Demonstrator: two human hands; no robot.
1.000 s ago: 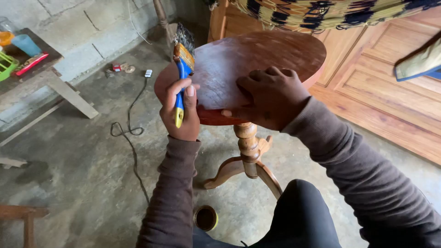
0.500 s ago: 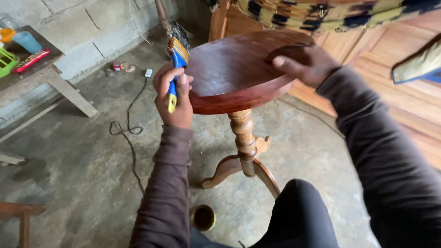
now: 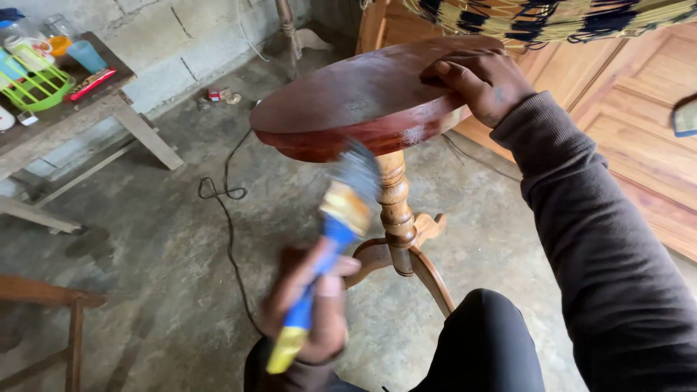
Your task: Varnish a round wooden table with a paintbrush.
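Note:
A small round wooden table with a glossy reddish-brown top [image 3: 356, 101] stands on a turned pedestal [image 3: 396, 210] with curved feet. My right hand [image 3: 483, 83] rests flat on the far right edge of the top. My left hand [image 3: 312, 305] is low in front of the table, blurred by motion, gripping a paintbrush [image 3: 330, 239] with a blue and yellow handle. Its bristles point up toward the underside of the top's near rim.
A black cable [image 3: 229, 210] snakes over the concrete floor at left. A wooden bench [image 3: 80, 120] at upper left carries a green basket and cups. Wooden door panels [image 3: 639, 138] lie at right; a wooden frame [image 3: 51, 305] sits at lower left. My dark-trousered knee [image 3: 486, 341] is below.
My left hand has dropped with the brush from beside the table's left rim to low in front of the pedestal. My right hand has slid to the far right edge.

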